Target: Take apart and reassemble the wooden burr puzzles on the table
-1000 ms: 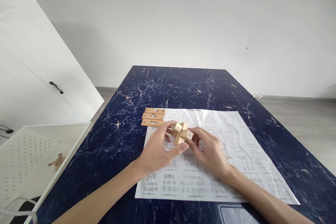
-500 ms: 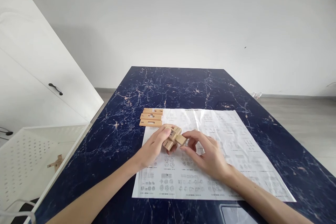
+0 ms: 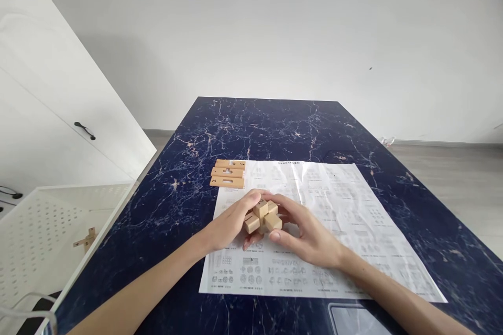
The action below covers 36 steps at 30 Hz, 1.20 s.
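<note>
A wooden burr puzzle (image 3: 261,209) made of interlocked light-wood bars is held between both hands over a printed sheet (image 3: 330,193). My left hand (image 3: 228,226) grips it from the left, its thumb on top and fingertips showing underneath. On the other side my right hand (image 3: 312,233) is curled around it, with the thumb at the near bar and the index finger reaching over the back. Their fingers partly cover the puzzle. Just beyond my left hand, three flat slotted wooden pieces (image 3: 227,182) with numbers lie in a row over the sheet's corner.
The sheet lies on a dark blue marbled table (image 3: 267,125). A phone-like object (image 3: 357,319) rests at the near edge. To the left stand a white perforated bin (image 3: 39,230) with a wooden cross-shaped piece (image 3: 87,239) in it and a white cabinet (image 3: 58,78).
The puzzle has turned and sits slightly nearer to me. My right hand has moved from pinching at one bar to wrapping its right side, its index finger now near my left thumb.
</note>
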Tool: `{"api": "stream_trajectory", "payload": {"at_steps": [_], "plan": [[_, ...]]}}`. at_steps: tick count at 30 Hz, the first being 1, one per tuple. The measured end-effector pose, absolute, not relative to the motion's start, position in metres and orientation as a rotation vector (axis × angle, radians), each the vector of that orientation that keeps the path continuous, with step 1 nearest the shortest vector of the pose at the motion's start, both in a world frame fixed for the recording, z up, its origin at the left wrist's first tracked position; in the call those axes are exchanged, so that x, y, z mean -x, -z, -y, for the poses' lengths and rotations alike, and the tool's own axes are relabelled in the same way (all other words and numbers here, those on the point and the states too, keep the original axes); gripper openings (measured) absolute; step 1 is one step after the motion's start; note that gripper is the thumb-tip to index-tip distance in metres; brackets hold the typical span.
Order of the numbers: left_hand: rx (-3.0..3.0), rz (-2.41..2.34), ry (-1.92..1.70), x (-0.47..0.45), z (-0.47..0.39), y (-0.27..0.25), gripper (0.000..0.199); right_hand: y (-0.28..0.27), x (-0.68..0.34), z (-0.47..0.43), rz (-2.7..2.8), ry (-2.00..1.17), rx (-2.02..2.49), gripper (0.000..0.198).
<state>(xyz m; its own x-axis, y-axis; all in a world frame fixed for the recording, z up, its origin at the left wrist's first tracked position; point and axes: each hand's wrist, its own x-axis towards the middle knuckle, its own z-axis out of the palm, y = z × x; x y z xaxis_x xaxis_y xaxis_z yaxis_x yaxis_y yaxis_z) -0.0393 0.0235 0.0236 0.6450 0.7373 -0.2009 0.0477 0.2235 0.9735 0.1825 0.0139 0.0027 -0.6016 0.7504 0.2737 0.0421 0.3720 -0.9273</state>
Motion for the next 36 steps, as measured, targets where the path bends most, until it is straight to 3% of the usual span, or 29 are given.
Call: {"api": "stream_trajectory", "payload": {"at_steps": [8,14,19,21,25,32,36], "plan": [[-1.372,-0.857,-0.559,0.037,-0.018,-0.023,0.074,-0.002,-0.184,-0.015,1.773,-1.406,0.776,0.042],[-2.035,-1.189,-0.844,0.041,-0.016,-0.013,0.063,0.0,-0.187,-0.02,1.603,-1.377,0.961,0.038],[-2.152,-1.098,-0.851,0.038,-0.014,-0.01,0.086,0.0,-0.186,-0.019,1.629,-1.343,1.003,0.037],[-2.149,-1.097,-0.797,0.035,-0.013,-0.011,0.081,0.002,-0.185,-0.017,1.67,-1.31,1.006,0.035],[-2.123,-1.123,-0.767,0.033,-0.013,-0.015,0.066,0.006,-0.188,-0.016,1.798,-1.109,1.001,0.031],[-2.097,-1.111,-0.756,0.035,-0.014,-0.019,0.065,0.013,-0.196,-0.02,2.036,-0.584,0.881,0.025],[-2.088,-1.081,-0.751,0.035,-0.014,-0.018,0.063,0.012,-0.196,-0.02,2.026,-0.515,0.76,0.018]]}}
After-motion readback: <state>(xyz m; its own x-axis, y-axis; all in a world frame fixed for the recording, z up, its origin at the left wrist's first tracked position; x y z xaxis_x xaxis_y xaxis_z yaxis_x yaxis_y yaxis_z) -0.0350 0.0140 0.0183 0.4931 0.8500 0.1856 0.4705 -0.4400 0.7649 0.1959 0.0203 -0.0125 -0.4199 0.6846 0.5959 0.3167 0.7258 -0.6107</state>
